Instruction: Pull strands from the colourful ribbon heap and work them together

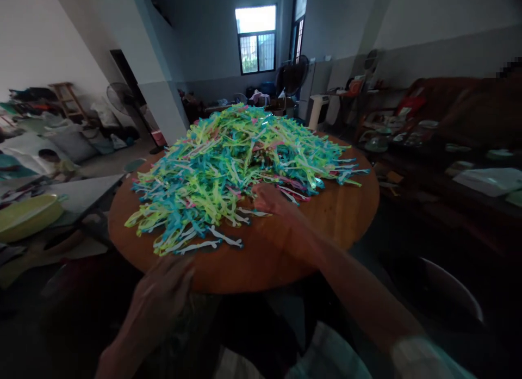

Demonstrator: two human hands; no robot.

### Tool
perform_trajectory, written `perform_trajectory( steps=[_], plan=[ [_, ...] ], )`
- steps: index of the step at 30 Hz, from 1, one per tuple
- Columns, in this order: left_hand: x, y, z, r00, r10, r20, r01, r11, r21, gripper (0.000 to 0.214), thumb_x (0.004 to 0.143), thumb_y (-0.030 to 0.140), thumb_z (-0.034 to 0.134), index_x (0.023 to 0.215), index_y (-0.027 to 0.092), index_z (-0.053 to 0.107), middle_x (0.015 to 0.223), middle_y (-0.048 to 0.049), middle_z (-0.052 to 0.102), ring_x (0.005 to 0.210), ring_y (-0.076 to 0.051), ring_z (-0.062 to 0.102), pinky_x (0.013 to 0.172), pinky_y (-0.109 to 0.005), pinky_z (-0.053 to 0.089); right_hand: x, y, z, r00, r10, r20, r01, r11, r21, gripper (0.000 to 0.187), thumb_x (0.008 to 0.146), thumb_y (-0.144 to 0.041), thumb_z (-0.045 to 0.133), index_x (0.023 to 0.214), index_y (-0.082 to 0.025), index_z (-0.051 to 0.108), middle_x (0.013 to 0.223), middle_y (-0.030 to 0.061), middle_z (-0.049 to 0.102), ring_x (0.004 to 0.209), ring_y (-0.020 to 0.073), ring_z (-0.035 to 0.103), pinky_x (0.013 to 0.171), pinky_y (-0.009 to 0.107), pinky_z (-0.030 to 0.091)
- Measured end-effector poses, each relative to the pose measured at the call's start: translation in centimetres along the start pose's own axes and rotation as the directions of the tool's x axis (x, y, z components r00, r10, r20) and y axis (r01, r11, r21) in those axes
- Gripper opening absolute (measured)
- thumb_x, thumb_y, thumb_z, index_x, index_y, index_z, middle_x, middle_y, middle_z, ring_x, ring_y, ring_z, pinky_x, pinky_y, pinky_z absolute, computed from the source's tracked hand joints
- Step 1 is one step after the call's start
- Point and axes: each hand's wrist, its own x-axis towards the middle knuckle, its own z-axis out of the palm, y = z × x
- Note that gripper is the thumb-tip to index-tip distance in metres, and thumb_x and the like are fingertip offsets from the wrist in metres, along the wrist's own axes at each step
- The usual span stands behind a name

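At about 7 o'clock on the near rim of a round brown wooden table, the left hand rested, too blurred to tell how its fingers lay. The right hand reached to the 5 o'clock edge of a large heap of thin green, blue, pink and white plastic strips, fingers among them, their grip hidden. The heap covered the table's middle and far half. A yellow basin sat at 9 o'clock, and a bright barred window was far off at 12 o'clock.
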Motion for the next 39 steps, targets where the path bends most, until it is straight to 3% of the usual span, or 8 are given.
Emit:
perform_trajectory(
  steps=[5,8,11,19,25,31,35,39],
  plan=[
    [9.9,4.5,6.4,0.967,0.168,0.19,-0.156,0.985,-0.076,0.019,0.097,0.018,0.049,0.103,0.017,0.066,0.102,-0.0091,0.068,0.101,-0.024,0.06,0.087,-0.038,0.051,-7.3,3.0,-2.3,0.99,0.066,-0.128,-0.052,0.993,0.109,0.032,0.084,-0.014,0.053,0.107,-0.014,0.075,0.084,0.0076,0.072,0.071,0.0192,0.06,0.071,0.031,0.044],
    [14.4,5.1,9.3,0.953,0.17,0.252,-0.171,0.985,-0.02,0.017,0.093,0.016,0.051,0.102,0.015,0.066,0.104,-0.0105,0.067,0.107,-0.027,0.057,0.091,-0.04,0.048,-11.9,4.5,-2.4,0.971,0.176,-0.161,-0.13,0.956,0.263,0.03,0.086,-0.021,0.049,0.096,-0.015,0.077,0.071,0.0053,0.069,0.064,0.0194,0.058,0.064,0.03,0.042],
    [16.7,4.6,11.1,0.945,0.155,0.289,-0.169,0.985,0.023,0.03,0.088,0.015,0.053,0.116,0.017,0.062,0.113,-0.0103,0.066,0.117,-0.028,0.053,0.098,-0.043,0.044,-14.9,4.7,-2.5,0.98,0.18,-0.091,-0.159,0.967,0.201,0.032,0.088,-0.02,0.048,0.102,-0.014,0.075,0.079,0.008,0.07,0.073,0.0211,0.061,0.069,0.031,0.043],
    [17.5,4.9,12.3,0.898,0.148,0.415,-0.206,0.973,0.1,0.026,0.083,0.019,0.056,0.108,0.017,0.063,0.107,-0.0113,0.066,0.111,-0.03,0.056,0.101,-0.046,0.04,-16.6,2.0,-3.0,0.972,0.213,0.1,-0.174,0.937,-0.304,0.033,0.094,-0.021,0.045,0.118,-0.018,0.068,0.102,0.0126,0.064,0.082,0.023,0.061,0.071,0.032,0.038],
    [16.5,7.9,11.8,0.879,0.199,0.433,-0.255,0.964,0.073,0.041,0.086,0.02,0.054,0.127,0.014,0.055,0.109,-0.0139,0.065,0.107,-0.031,0.059,0.097,-0.045,0.043,-17.0,1.5,-2.8,0.987,0.159,0.028,-0.139,0.927,-0.349,0.026,0.093,-0.018,0.046,0.102,-0.016,0.071,0.11,0.0145,0.059,0.095,0.0266,0.057,0.078,0.036,0.038],
    [17.1,10.4,12.8,0.854,0.197,0.482,-0.231,0.973,0.012,0.03,0.091,0.027,0.052,0.119,0.018,0.06,0.099,-0.0116,0.069,0.096,-0.029,0.065,0.082,-0.039,0.048,-17.0,2.4,-3.0,0.995,0.091,0.028,-0.077,0.947,-0.313,0.022,0.093,-0.019,0.051,0.101,-0.015,0.071,0.104,0.0136,0.062,0.103,0.0288,0.053,0.085,0.038,0.038],
    [18.4,10.6,13.7,0.874,0.134,0.468,-0.149,0.989,-0.004,0.03,0.092,0.034,0.052,0.114,0.016,0.061,0.083,-0.0095,0.07,0.083,-0.029,0.068,0.072,-0.036,0.048,-17.2,2.7,-2.8,0.994,0.105,0.038,-0.089,0.95,-0.298,0.024,0.095,-0.018,0.049,0.107,-0.014,0.069,0.099,0.0125,0.063,0.094,0.0255,0.055,0.083,0.036,0.038],
    [18.1,9.5,12.6,0.875,0.171,0.453,-0.158,0.985,-0.065,0.027,0.093,0.026,0.047,0.113,0.017,0.063,0.087,-0.0078,0.071,0.085,-0.024,0.068,0.076,-0.033,0.049,-17.9,3.0,-2.6,0.99,0.142,-0.006,-0.139,0.958,-0.249,0.022,0.096,-0.018,0.05,0.106,-0.015,0.068,0.096,0.0121,0.062,0.089,0.0241,0.055,0.075,0.034,0.038]
  ],
)
